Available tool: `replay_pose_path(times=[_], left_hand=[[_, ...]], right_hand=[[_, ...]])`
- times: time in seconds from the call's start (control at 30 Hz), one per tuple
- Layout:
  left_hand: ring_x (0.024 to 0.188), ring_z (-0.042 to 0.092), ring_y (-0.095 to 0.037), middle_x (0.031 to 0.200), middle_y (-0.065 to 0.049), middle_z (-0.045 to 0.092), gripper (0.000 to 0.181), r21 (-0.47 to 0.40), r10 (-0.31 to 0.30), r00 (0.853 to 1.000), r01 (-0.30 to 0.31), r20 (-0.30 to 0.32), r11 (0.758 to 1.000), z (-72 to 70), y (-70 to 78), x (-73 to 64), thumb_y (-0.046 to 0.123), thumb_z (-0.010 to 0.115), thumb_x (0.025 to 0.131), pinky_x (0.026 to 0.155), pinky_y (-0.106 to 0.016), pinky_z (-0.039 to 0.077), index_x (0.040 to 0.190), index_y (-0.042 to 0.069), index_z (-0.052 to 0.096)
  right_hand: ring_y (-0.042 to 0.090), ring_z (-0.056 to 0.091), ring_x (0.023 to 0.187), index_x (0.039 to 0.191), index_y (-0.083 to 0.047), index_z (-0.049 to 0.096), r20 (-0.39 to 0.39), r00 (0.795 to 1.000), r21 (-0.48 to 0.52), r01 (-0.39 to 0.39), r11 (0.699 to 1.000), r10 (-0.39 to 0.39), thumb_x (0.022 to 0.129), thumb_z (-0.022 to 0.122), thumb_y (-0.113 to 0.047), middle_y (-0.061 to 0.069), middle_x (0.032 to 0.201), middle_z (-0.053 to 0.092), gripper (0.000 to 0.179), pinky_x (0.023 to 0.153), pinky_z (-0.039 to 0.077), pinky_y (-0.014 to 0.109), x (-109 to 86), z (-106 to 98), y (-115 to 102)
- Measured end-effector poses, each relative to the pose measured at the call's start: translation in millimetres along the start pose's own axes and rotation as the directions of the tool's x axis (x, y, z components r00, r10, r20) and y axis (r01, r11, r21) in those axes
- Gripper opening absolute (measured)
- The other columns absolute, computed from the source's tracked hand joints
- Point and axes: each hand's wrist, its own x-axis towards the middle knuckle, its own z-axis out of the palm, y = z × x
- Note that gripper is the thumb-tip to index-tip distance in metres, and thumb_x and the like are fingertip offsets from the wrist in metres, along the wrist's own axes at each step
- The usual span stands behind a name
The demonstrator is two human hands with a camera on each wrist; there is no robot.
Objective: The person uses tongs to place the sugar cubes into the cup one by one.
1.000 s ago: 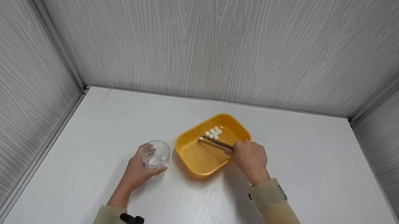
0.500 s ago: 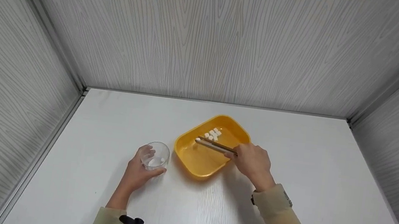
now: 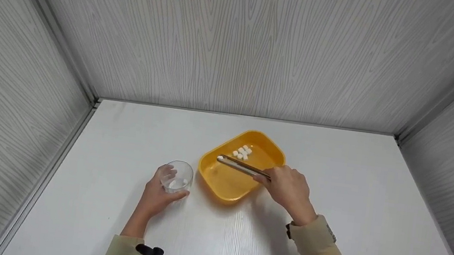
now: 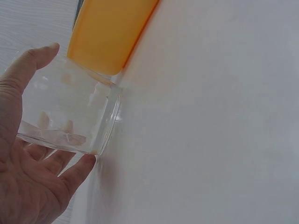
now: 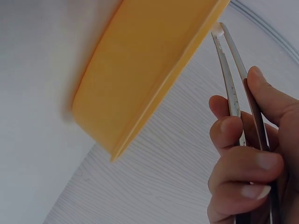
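My left hand (image 3: pixel 158 192) grips a clear drinking glass (image 3: pixel 178 177), thumb on one side and fingers round the other; in the left wrist view, the glass (image 4: pixel 70 107) has its base close to the table. A small white piece (image 3: pixel 185 181) shows inside it. My right hand (image 3: pixel 287 189) holds metal tweezers (image 3: pixel 243 167) over the yellow tray (image 3: pixel 227 193). Between the tips of the tweezers (image 5: pixel 232 88) is a small white cube (image 5: pixel 217 30), raised above the tray's rim in the right wrist view. Several similar white cubes (image 3: pixel 242 152) lie grouped on the tray floor.
The tray stands on a white table (image 3: pixel 347 172), just right of the glass. Pale wood-grain panels (image 3: pixel 237 46) wall the table at the back and on both sides.
My right hand has lifted the tweezers with one white cube away from the group, and their tips have moved left toward the tray's left rim. The left hand and glass stay put.
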Motion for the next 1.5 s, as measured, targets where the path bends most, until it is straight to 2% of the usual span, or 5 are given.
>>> replay_pose_path(times=[0.53,0.73,0.97,1.27,1.5], left_hand=[[0.132,0.046,-0.033,0.140,-0.015,0.053,0.094,0.023,-0.003,1.000,0.003,0.001,1.000,0.4,1.0,1.5,0.030,0.089,0.070,0.111,-0.048,0.032,0.144,0.007,0.037],[0.131,0.047,-0.034,0.138,-0.018,0.054,0.092,0.021,0.015,1.000,-0.015,-0.003,1.000,1.0,-0.1,2.6,0.030,0.089,0.071,0.110,-0.050,0.033,0.143,0.004,0.038],[0.133,0.045,-0.033,0.140,-0.016,0.052,0.096,0.011,-0.004,1.000,0.004,0.003,1.000,0.3,1.4,-0.3,0.032,0.089,0.070,0.110,-0.051,0.033,0.146,0.006,0.035],[0.134,0.044,-0.032,0.143,-0.016,0.050,0.096,-0.004,-0.009,1.000,0.009,-0.001,1.000,2.2,1.4,-0.1,0.029,0.089,0.071,0.111,-0.049,0.032,0.147,0.006,0.034],[0.134,0.043,-0.032,0.143,-0.016,0.049,0.100,-0.001,-0.029,1.000,0.029,-0.003,1.000,2.7,2.5,-2.1,0.033,0.090,0.070,0.111,-0.049,0.033,0.147,0.007,0.033]], right_hand=[[0.010,0.033,0.043,0.068,-0.020,0.059,-0.081,0.993,0.050,0.087,0.995,-0.083,0.087,0.071,-0.044,-0.006,0.052,0.037,0.033,0.042,0.028,0.027,-9.1,-11,-34],[0.008,0.032,0.044,0.067,-0.020,0.060,-0.095,0.986,0.046,0.139,0.989,-0.134,0.087,0.072,-0.044,-0.008,0.052,0.038,0.033,0.041,0.026,0.026,-9.4,-8,-50],[0.008,0.036,0.046,0.069,-0.019,0.064,-0.088,0.979,0.033,0.188,0.982,-0.185,0.086,0.072,-0.046,-0.009,0.055,0.041,0.033,0.042,0.028,0.025,-6.7,-2,-62],[0.010,0.044,0.049,0.080,-0.015,0.068,-0.107,0.974,-0.002,0.203,0.979,-0.202,0.084,0.070,-0.053,-0.006,0.062,0.050,0.039,0.043,0.036,0.024,-7.5,3,-61],[0.010,0.042,0.048,0.088,-0.016,0.071,-0.107,0.987,0.020,0.123,0.992,-0.120,0.084,0.071,-0.052,-0.006,0.065,0.051,0.037,0.042,0.037,0.026,-8.6,-1,-46]])
